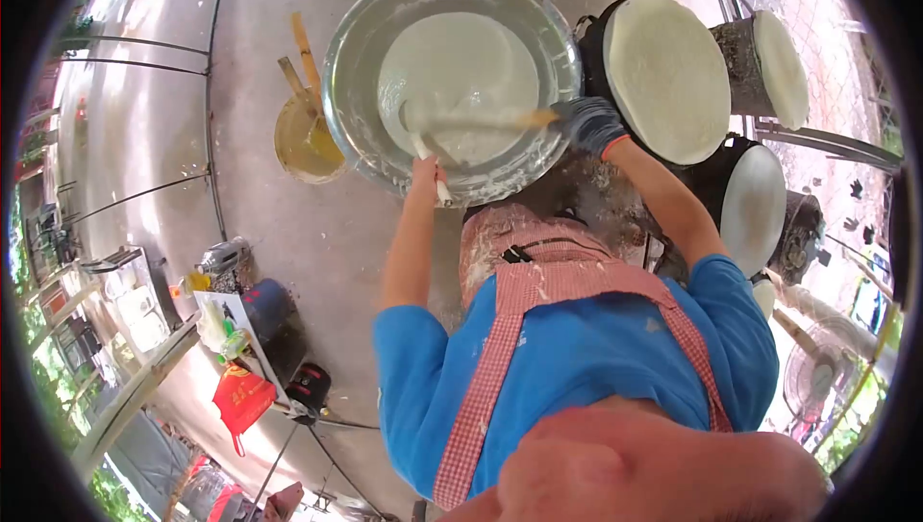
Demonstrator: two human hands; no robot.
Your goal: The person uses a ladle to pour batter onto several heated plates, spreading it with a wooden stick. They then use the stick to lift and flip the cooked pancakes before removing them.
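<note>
A wide metal basin (341, 133) holds a pale, creamy liquid (461, 56). At the basin's near rim, my bare left hand (428, 173) is closed around a white-handled tool (420, 145) that reaches over the liquid; its far end looks rounded, like a ladle. My right hand (586, 125), in a dark glove with an orange cuff, is closed at the right rim. It grips a long tool with a wooden handle (540, 118), lying across above the liquid and smeared toward its far end. White splashes coat the basin's inner wall.
Left of the basin stands a small bucket (300, 152) with wooden-handled tools. On the right are several round, pale-topped containers, one (670, 80) close to my right hand. A small stand (252, 339) with a red bag (240, 397) is at lower left. Dark hoses or cables (210, 89) cross the floor.
</note>
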